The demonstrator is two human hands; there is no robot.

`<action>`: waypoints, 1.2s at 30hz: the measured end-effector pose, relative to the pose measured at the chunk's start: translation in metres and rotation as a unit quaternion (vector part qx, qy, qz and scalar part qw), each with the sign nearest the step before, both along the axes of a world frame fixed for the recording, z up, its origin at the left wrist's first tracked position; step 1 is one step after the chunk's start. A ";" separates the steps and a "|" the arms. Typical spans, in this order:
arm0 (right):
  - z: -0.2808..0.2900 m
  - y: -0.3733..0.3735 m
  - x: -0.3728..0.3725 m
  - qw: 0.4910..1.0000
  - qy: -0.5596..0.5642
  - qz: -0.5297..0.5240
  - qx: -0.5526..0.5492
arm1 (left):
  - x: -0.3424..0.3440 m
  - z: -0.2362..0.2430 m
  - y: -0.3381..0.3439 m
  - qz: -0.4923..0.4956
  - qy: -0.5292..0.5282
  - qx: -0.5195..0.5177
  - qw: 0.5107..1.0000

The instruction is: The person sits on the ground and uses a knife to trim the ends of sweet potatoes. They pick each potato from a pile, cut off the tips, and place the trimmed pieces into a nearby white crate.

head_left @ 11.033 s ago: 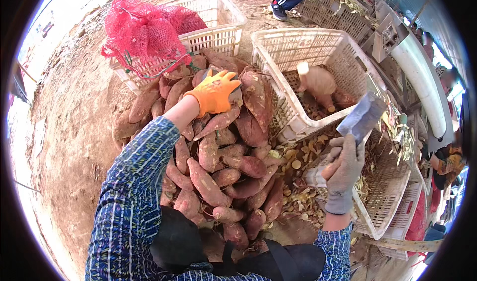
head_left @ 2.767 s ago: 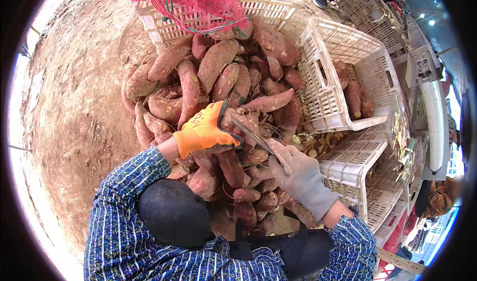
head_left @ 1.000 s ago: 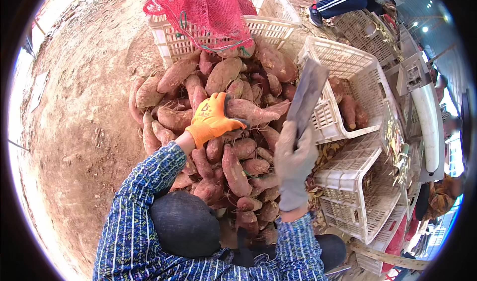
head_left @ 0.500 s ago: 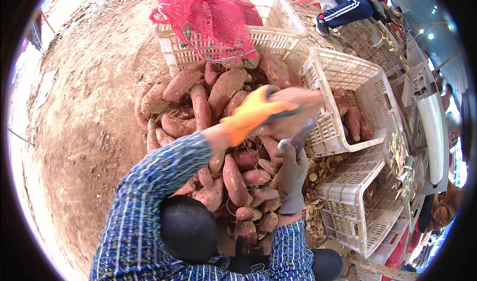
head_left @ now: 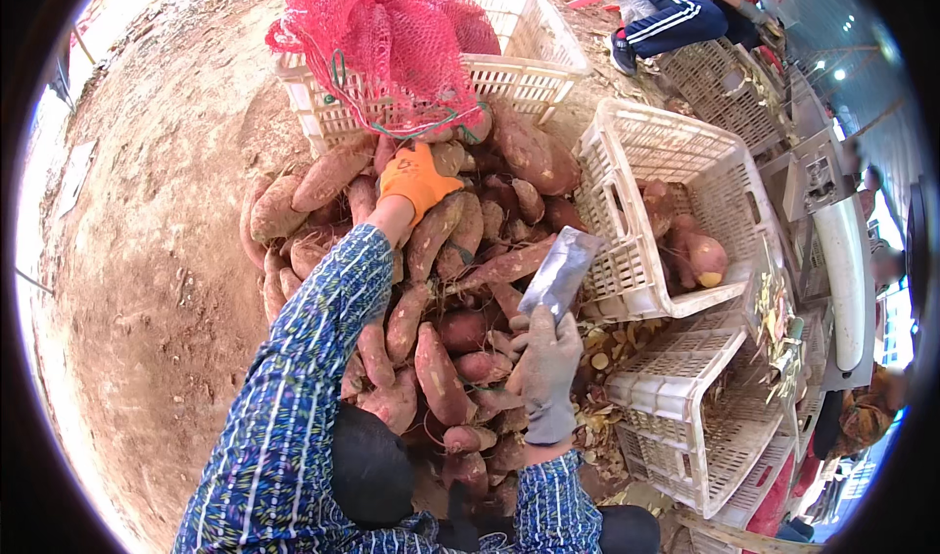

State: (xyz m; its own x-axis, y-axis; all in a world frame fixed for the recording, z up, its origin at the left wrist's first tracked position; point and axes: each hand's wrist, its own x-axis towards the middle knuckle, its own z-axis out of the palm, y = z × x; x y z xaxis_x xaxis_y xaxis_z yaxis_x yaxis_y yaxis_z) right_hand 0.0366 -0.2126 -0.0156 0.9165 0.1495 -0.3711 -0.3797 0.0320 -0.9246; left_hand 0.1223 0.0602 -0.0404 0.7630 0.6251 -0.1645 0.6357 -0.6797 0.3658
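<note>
A heap of reddish-brown sweet potatoes (head_left: 439, 370) lies on the ground in front of me. My left hand (head_left: 419, 180), in an orange glove, reaches to the far part of the heap, its fingers closed over a sweet potato (head_left: 448, 154) that they partly hide. In a grey glove, my right hand (head_left: 548, 363) grips a knife (head_left: 561, 272) above the right side of the heap. The wide flat blade points up and away from me, and the handle is hidden in my fingers. Several sweet potatoes (head_left: 707, 257) lie in the tilted white crate, one with a pale cut end facing me.
The tilted white plastic crate (head_left: 627, 294) stands right of the heap, with stacked crates (head_left: 700, 397) nearer me. Behind the heap, red mesh bags (head_left: 411, 45) hang over another crate (head_left: 563, 40). Trimmings (head_left: 612, 343) litter the ground. Another person (head_left: 666, 15) works at the far right.
My left hand has gone from beside the tilted crate back to the far heap, releasing its sweet potato. One more sweet potato shows in that crate. The knife's blade is now in plain sight.
</note>
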 end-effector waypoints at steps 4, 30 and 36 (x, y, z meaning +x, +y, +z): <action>0.002 0.009 -0.006 0.999 -0.010 0.052 0.001 | -0.014 -0.011 0.035 -0.030 -0.067 -0.058 0.996; 0.014 0.024 -0.008 0.983 -0.001 0.182 0.004 | -0.167 0.025 -0.033 -0.035 -0.414 -0.703 0.577; 0.040 0.034 -0.027 0.982 0.065 0.117 0.136 | -0.151 0.020 -0.029 0.068 -0.418 -0.813 0.400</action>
